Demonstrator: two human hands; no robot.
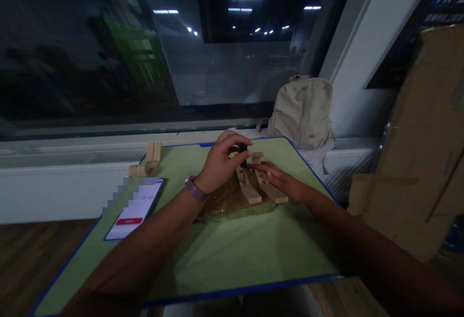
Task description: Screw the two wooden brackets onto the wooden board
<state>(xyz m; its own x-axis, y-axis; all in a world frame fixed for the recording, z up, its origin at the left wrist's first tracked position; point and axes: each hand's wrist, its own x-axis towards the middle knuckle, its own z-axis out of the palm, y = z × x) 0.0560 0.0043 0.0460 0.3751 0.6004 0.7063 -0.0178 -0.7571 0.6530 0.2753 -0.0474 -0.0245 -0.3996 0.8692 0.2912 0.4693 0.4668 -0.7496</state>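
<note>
My left hand (226, 155), with a watch on its wrist, is closed around the black handle of a screwdriver (243, 155). The tool stands upright, its metal shaft pointing down at the left bar of a pale wooden piece (251, 194). Around the right wooden bar (272, 192) lie the fingers of my right hand (281, 180), thumb on the near side, fingertips close to the screwdriver. Both bars rest on a brown block wrapped in shiny film (221, 203). Whether the bars are joined at the far end is hidden by my hands.
The green table (232, 254) has a blue edge. At its left lies a phone (136, 210) with a lit screen; behind it stands another wooden part (153, 157). A beige backpack (302, 111) sits by the window, and large cardboard (416, 148) leans at the right.
</note>
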